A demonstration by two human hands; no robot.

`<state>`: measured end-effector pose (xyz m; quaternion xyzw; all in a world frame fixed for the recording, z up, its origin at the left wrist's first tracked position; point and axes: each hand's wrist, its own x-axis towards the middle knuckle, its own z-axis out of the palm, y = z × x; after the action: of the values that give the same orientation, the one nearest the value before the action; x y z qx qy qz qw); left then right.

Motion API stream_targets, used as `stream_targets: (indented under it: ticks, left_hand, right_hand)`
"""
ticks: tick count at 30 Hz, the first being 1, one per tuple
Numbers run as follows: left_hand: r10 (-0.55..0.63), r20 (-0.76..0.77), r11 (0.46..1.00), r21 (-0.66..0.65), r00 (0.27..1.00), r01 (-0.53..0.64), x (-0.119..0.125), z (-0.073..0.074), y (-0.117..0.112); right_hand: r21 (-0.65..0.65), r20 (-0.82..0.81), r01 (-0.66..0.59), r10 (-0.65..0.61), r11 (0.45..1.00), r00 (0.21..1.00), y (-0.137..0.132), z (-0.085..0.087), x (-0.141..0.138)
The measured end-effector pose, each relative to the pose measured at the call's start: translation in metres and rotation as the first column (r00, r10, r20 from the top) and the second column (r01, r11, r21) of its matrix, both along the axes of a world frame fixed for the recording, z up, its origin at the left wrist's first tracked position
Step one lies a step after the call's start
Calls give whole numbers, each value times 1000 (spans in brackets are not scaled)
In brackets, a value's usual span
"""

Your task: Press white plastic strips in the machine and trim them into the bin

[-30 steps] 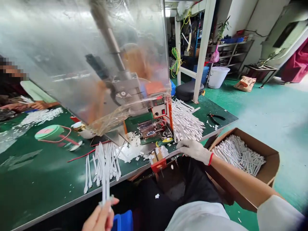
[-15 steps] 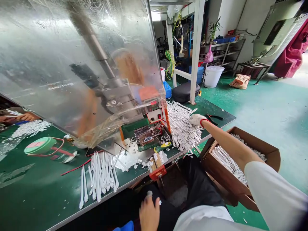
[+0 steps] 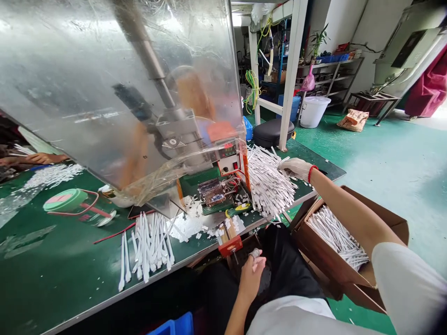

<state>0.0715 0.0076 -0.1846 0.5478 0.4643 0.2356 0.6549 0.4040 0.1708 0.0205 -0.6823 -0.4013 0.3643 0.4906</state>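
Note:
My right hand [image 3: 297,168], in a white knit glove with a red cuff, is at the right edge of a heap of thin white strips [image 3: 268,184]. Its fingers curl down over the strips there; how many they grip is hidden. My bare left hand [image 3: 250,274] is raised above my lap, in front of the bench edge. A greyish cover wraps one fingertip. The fingers are bent together, and what lies between them, if anything, is too small to make out. Near it, a red-ended block [image 3: 230,245] juts from the bench.
A machine behind a clear plastic shield [image 3: 195,56] stands on the green bench. White strips [image 3: 153,244] lie at the front left, beside a green-lidded jar [image 3: 68,201]. A yellow-green tool [image 3: 238,210] lies among scraps. On the right, a cardboard box [image 3: 391,228] holds more strips. Another person's hand [image 3: 45,158] is far left.
My left hand has risen from the lower middle toward the right, nearer the red-ended block. My gloved right hand has shifted slightly right and now covers most of the pliers. The view has turned slightly.

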Motion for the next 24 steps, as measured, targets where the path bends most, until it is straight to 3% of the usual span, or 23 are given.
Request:
stream_targets:
  ticks: [5, 8, 10, 14, 24]
  left_hand:
    - [-44, 133, 996, -70, 990, 54, 0, 81, 3]
    - [-35, 262, 996, -69, 964, 54, 8, 121, 10]
    - [-24, 252, 1000, 2, 967, 24, 12, 138, 17]
    - [26, 164, 992, 116, 986, -46, 8, 156, 23]
    - [127, 207, 992, -29, 970, -124, -19, 165, 4]
  right_hand:
    - [-44, -286, -262, 239, 964, 928, -36, 5, -38]
    - [-25, -347, -461, 425, 887, 836, -73, 0, -82]
    - [-38, -300, -558, 523, 829, 798, -94, -3, -112]
    - [-8, -218, -600, 585, 800, 781, -111, -7, -150]
    - [-3, -186, -577, 566, 817, 803, -109, -4, -178]
